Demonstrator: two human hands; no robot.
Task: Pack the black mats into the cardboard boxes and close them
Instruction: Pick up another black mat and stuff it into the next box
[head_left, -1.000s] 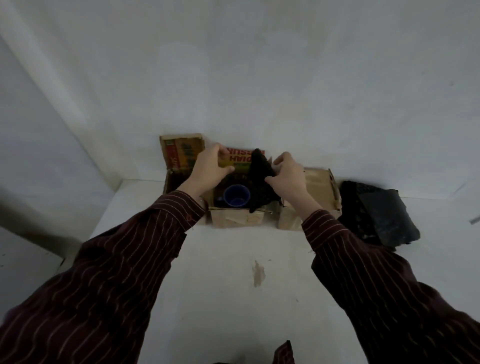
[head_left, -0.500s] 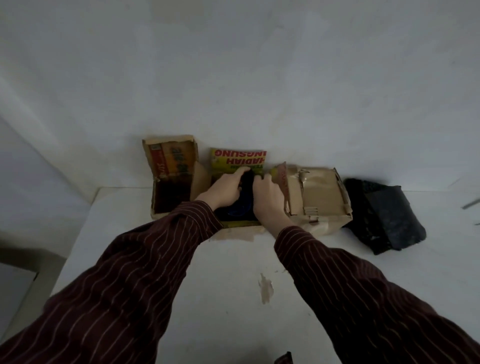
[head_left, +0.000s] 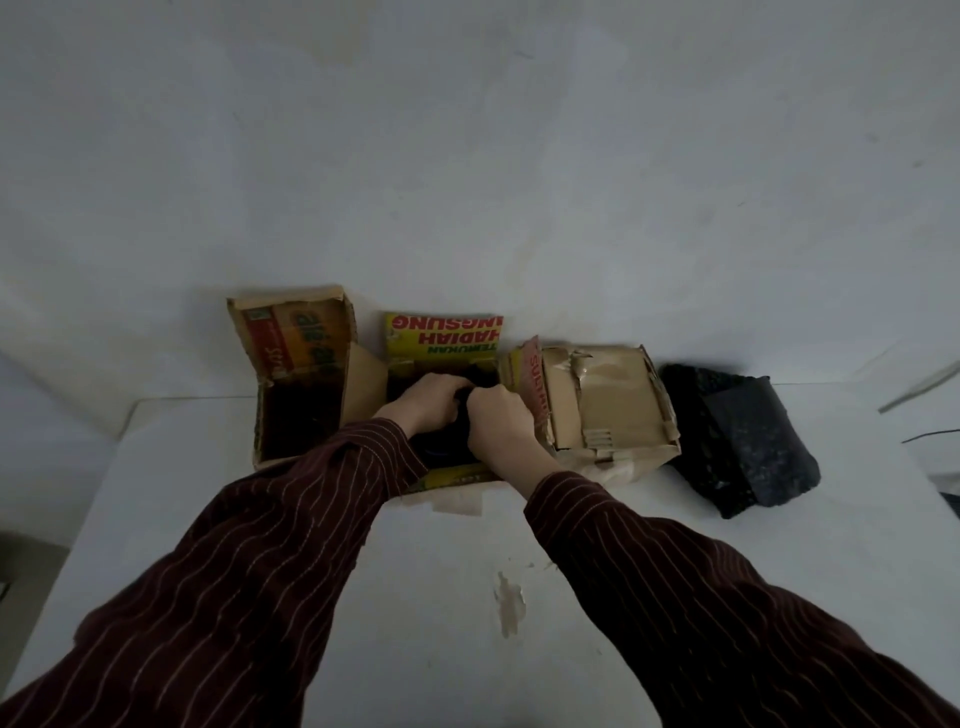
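Three cardboard boxes stand in a row against the wall. The middle box (head_left: 445, 340) is open, its yellow printed flap upright. Both hands are down inside it on a black mat (head_left: 447, 447). My left hand (head_left: 431, 397) has its fingers curled over the mat. My right hand (head_left: 498, 421) grips the mat beside it, knuckles up. Most of the mat is hidden by my hands. The left box (head_left: 298, 374) is open with a dark inside. The right box (head_left: 608, 405) has its taped flaps shut. A pile of black mats (head_left: 737, 441) lies to the right of the boxes.
The white table (head_left: 467, 613) has a chipped patch of paint near its middle. Its left edge drops off beside the left box. A grey wall rises right behind the boxes. A thin dark cable lies at the far right edge.
A second ago the mat was held upright above the middle box, where a blue cup showed. Both hands have since pushed the mat down inside, and the view has shifted closer.
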